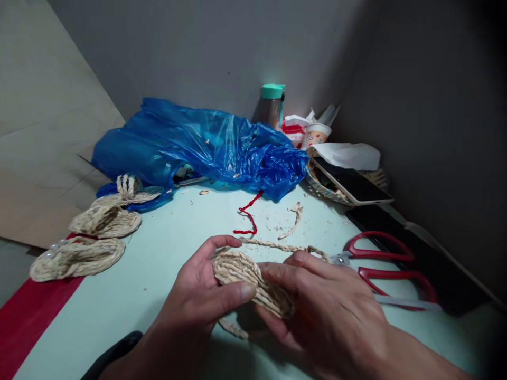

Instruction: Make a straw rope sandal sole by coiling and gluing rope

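Note:
Low over the front of the table, both my hands grip a small woven straw sole (241,277) made of coiled braid. My left hand (208,293) pinches its left end, with the thumb pressed across the top. The fingers of my right hand (317,295) close on its right end, hiding part of it. A thin straw braid (283,245) runs behind the sole toward my right hand, and another length of braid (233,328) hangs below. Red-handled scissors (346,257) lie just right of my right hand, their blades partly covered.
Several straw slippers (93,258) lie at the left edge. Across the back spreads a blue plastic bag (198,142), near a green-lidded bottle (271,105) and a paper cup (317,134). A phone (350,182) rests on a basket (328,187). Red cord (250,219) and straw scraps (293,221) lie mid-table.

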